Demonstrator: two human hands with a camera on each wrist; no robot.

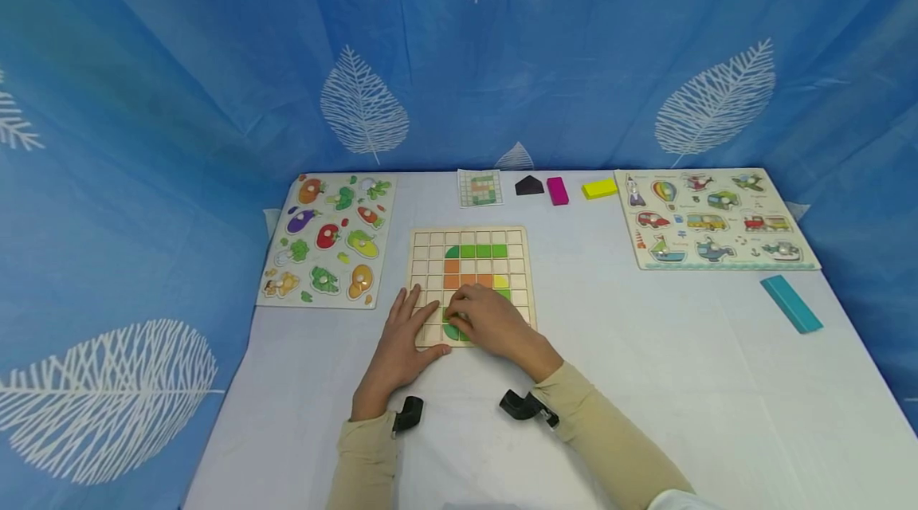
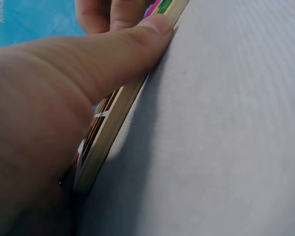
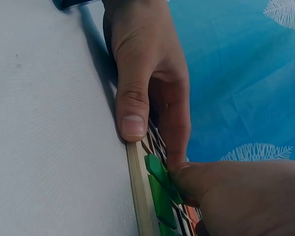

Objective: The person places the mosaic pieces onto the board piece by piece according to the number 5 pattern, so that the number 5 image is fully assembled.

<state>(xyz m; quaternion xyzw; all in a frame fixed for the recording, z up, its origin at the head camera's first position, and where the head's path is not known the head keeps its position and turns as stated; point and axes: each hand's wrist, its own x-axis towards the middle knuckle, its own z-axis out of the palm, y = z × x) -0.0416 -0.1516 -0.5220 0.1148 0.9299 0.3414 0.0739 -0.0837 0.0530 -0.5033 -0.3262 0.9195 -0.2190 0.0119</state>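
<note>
A wooden grid board (image 1: 469, 239) lies in the middle of the white table, partly filled with green, orange and yellow tiles. My left hand (image 1: 405, 335) lies flat on its near left corner, fingers straight. Its thumb (image 3: 132, 113) presses against the board's near edge (image 2: 108, 132). My right hand (image 1: 491, 323) curls over the board's near row. There its fingertips (image 3: 206, 184) pinch a green piece (image 3: 160, 174), which is tilted in its cell. In the head view only a corner of this green piece (image 1: 452, 331) shows beneath the hand.
A vegetable peg puzzle (image 1: 328, 239) lies to the left and a vehicle puzzle (image 1: 713, 217) to the right. A pattern card (image 1: 480, 187), a dark block (image 1: 528, 186), a magenta block (image 1: 557, 190) and a yellow block (image 1: 599, 188) sit at the back. A teal block (image 1: 791, 303) lies at the right.
</note>
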